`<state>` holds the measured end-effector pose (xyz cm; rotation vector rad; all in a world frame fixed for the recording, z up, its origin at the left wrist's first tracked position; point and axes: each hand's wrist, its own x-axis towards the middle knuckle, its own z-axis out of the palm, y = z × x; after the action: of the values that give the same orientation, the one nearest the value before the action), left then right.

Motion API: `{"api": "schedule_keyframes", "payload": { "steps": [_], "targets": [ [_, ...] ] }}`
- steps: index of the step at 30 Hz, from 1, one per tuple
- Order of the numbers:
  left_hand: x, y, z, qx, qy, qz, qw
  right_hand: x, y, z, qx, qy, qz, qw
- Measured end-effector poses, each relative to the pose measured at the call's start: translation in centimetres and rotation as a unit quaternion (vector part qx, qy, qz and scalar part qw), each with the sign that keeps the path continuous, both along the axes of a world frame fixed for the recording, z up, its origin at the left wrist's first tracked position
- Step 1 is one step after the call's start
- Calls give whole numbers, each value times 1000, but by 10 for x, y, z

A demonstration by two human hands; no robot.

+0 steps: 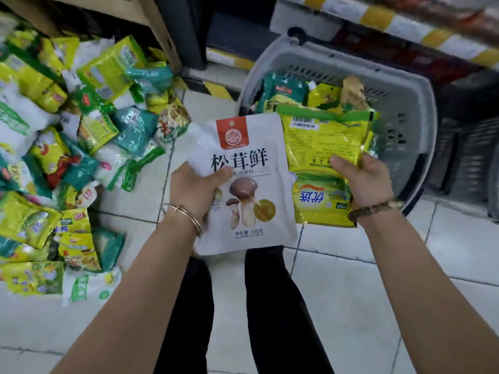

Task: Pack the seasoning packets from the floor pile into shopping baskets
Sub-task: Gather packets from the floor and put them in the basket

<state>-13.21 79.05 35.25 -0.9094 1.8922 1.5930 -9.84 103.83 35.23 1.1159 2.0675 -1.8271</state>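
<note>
Left hand point(197, 190) grips one white mushroom packet point(251, 190) by its left edge, thumb curled over the front, just before the grey basket point(410, 109). Right hand point(361, 182) pinches what look like two stacked yellow packets point(321, 147) over the basket's near rim. Inside the basket lie one teal packet point(283, 90) and a couple of yellow bags point(326, 97) — partly hidden. Left of the basket, well apart, the floor pile point(67, 130) sprawls over the tiles — too many packets to count.
</note>
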Motion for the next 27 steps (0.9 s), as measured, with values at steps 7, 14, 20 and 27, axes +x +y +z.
{"api": "schedule_keyframes", "payload": {
  "steps": [7, 14, 20, 27],
  "targets": [
    [-30, 87, -8, -26, 21, -52, 998, -20, 82, -1, 3, 1, -42, 999],
    [-70, 148, -32, -50, 54, -72, 995, -49, 128, -35, -43, -9, -99, 994],
    [-83, 186, -61, -50, 50, -112, 991, -48, 149, -71, -52, -68, -141, 986],
    [-82, 193, -81, -86, 48, -166, 981, -52, 140, -86, 90, -93, -114, 985]
  ]
}}
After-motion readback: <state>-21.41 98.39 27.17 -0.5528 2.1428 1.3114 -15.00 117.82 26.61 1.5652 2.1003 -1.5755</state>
